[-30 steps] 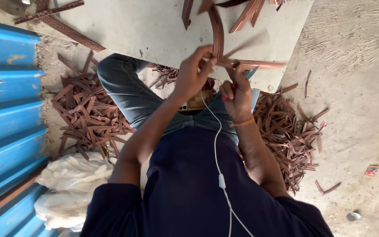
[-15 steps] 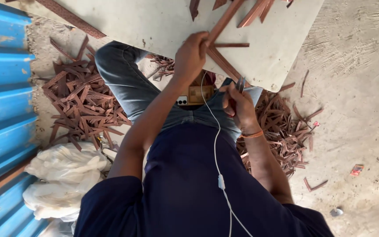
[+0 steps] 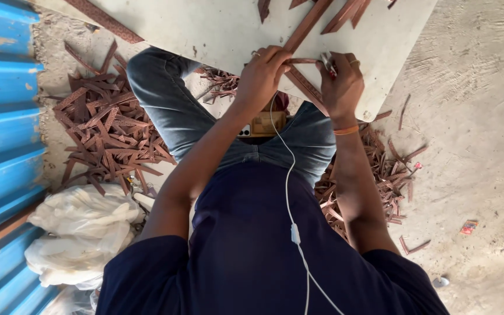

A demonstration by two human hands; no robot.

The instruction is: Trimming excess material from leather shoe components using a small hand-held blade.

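A person is wearing a dark navy short-sleeved shirt [image 3: 252,251] and blue-grey jeans [image 3: 170,105], with a white earphone cable [image 3: 290,192] trailing down the chest, an orange band [image 3: 345,130] circling the right wrist and a ring [image 3: 353,62] showing on one finger.

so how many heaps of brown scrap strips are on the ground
2: a left heap beside the blue sheet, and a right heap by the right arm. More strips may be hidden under the board and the legs.

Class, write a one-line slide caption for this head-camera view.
Left hand and right hand grip a thin reddish-brown strip over a pale flat board.
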